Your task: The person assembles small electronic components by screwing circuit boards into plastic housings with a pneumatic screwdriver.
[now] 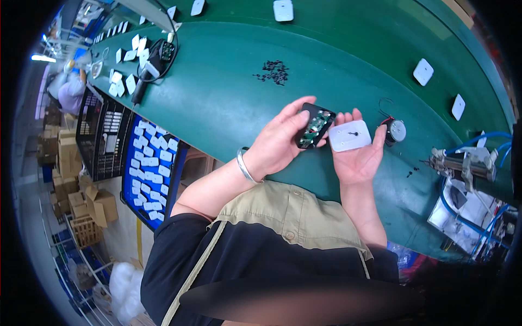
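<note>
My left hand (pixel 280 133) grips a black housing (pixel 305 135) with a green circuit board (pixel 320 124) showing in its open face. Palm up beside it, my right hand (pixel 358 163) holds a white rounded-corner cover (pixel 342 138), fingers behind it and thumb at its edge. On the cover lies a small dark piece (pixel 354 133), perhaps a screw. Just right of that hand, a round silver-and-black part (pixel 396 131) with thin red and black wires rests on the green bench (pixel 228 81). The two held parts are close together, almost edge to edge.
Small black pieces (pixel 274 71) are heaped mid-bench. Far left lie white covers (pixel 117 84) and a black corded power screwdriver (pixel 141 87). White units (pixel 423 71) sit along the far belt. A blue tray (pixel 128 179) holds white covers. A metal fixture (pixel 467 168) with blue hoses stands right.
</note>
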`<state>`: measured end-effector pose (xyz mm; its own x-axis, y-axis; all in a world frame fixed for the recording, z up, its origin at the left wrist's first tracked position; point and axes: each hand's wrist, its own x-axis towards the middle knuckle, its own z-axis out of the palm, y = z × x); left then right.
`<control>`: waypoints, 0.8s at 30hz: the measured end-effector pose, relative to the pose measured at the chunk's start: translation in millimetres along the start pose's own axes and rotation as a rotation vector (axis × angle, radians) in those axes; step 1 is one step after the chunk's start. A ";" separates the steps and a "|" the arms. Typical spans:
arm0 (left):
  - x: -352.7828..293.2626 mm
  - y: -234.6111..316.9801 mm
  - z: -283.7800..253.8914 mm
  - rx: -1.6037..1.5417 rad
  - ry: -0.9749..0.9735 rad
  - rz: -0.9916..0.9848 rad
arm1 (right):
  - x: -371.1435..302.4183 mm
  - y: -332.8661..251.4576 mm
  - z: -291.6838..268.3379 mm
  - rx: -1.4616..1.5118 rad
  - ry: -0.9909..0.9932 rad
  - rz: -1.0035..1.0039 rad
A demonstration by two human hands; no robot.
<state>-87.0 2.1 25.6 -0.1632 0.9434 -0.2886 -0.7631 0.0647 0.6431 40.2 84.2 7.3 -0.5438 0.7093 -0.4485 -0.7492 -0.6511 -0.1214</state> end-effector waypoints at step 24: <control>16.8 -6.7 18.6 1.580 -0.045 0.785 | -10.1 6.7 0.8 -0.096 -0.152 0.079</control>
<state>-72.9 23.6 29.6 -0.1244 0.9092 0.3974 0.7634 -0.1682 0.6237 40.4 72.9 11.8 -0.6556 0.6831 -0.3217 -0.6664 -0.7238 -0.1789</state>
